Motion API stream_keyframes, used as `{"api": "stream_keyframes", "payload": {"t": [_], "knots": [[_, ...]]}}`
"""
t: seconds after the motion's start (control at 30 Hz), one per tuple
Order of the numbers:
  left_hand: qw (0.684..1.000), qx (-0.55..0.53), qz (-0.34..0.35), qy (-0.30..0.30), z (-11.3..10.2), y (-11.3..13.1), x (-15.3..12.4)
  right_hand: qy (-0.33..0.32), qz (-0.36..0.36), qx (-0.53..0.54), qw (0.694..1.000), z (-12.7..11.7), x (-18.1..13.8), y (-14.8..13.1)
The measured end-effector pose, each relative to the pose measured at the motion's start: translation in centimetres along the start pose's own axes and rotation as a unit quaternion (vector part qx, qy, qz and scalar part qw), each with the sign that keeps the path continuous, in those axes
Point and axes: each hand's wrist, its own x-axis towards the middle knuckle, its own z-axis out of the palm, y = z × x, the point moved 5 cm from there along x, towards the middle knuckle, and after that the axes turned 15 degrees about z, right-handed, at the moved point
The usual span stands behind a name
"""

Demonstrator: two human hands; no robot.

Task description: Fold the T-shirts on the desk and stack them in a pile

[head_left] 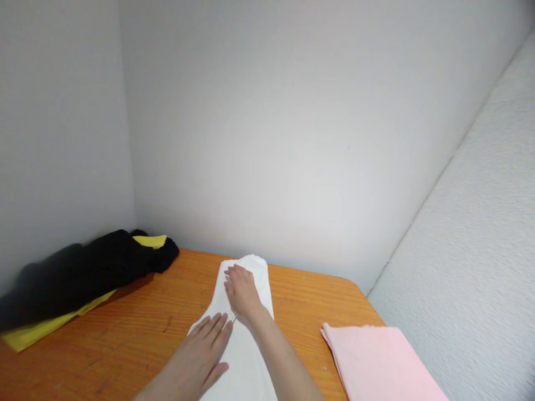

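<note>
A white cloth (244, 365), folded into a long strip, lies lengthwise on the wooden table in front of me. My left hand (204, 345) rests palm down on its left side, fingers stretched out. Farther up the strip, my right hand (241, 287) lies flat on the cloth near its far end, fingers extended. Neither hand grips anything. The cloth's near end runs out of the bottom of the view, and my right forearm covers part of its right edge.
On the orange-brown wooden table (142, 323), black clothing (100, 267) is heaped at the left over a yellow cloth (54, 328). A folded pink cloth (380, 362) lies at the right. Pale walls (267, 139) stand behind the table and at both sides.
</note>
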Motion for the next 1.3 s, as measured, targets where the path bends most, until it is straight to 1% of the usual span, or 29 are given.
{"api": "stream_keyframes", "payload": {"t": [0.03,0.1,0.13,0.2,0.33,0.5,0.6,0.67,0.73,0.83,0.93,1.0,1.03,1.13,1.17,1.23,1.3], "knots": [[1.0,-0.002,0.001,-0.001,0.0,0.1,0.0,-0.031,-0.018,-0.01,0.999,0.7,-0.2,-0.4],[1.0,-0.006,-0.002,0.002,-0.1,0.3,-0.1,-0.083,-0.024,-0.034,0.996,2.1,-0.7,-0.5],[1.0,-0.008,-0.002,0.003,-0.1,0.4,-0.1,-0.101,-0.02,-0.044,0.994,2.7,-0.9,-0.3],[1.0,-0.011,-0.002,0.001,0.1,0.5,-0.4,-0.114,-0.012,-0.057,0.992,3.3,-1.2,0.0],[1.0,-0.004,0.007,0.001,0.7,0.4,-0.9,-0.108,-0.007,-0.066,0.992,3.2,-1.3,0.1],[0.998,0.044,0.022,0.049,0.8,0.3,-1.4,-0.105,-0.004,-0.087,0.991,3.1,-1.1,0.0],[0.997,0.053,0.017,0.061,0.8,0.1,-1.2,-0.104,0.005,-0.104,0.989,3.4,-0.7,0.0],[0.998,0.044,0.008,0.055,0.7,-0.2,-0.9,-0.103,0.016,-0.105,0.989,3.5,-0.3,0.0],[0.999,0.026,-0.003,0.036,0.5,-0.4,-0.6,-0.095,0.027,-0.1,0.99,3.3,0.1,-0.2],[1.0,0.003,-0.01,0.007,0.0,-0.7,-0.3,-0.062,0.053,-0.092,0.992,2.4,-0.2,-0.4],[1.0,0.001,-0.002,-0.001,-0.1,-1.0,-0.2,-0.021,0.091,-0.078,0.993,1.0,-2.2,0.1],[1.0,0.007,0.002,-0.001,0.1,-1.3,-0.2,-0.019,0.092,-0.069,0.993,0.2,-4.6,0.8],[1.0,0.01,0.003,-0.001,0.3,-1.5,-0.1,-0.031,0.079,-0.069,0.994,-0.2,-6.0,1.1],[1.0,0.023,0.006,-0.001,0.7,-2.1,0.2,-0.096,0.024,-0.087,0.991,-1.2,-10.5,2.2],[1.0,0.027,0.008,0.001,0.7,-2.1,0.3,-0.114,0.017,-0.095,0.989,-1.7,-11.8,2.7],[0.999,0.034,0.013,0.011,0.4,-2.0,0.5,-0.133,0.027,-0.106,0.985,-3.0,-14.1,3.5],[0.999,0.034,0.017,0.022,-0.1,-1.7,0.5,-0.137,0.052,-0.113,0.983,-4.6,-16.2,4.0]]}}
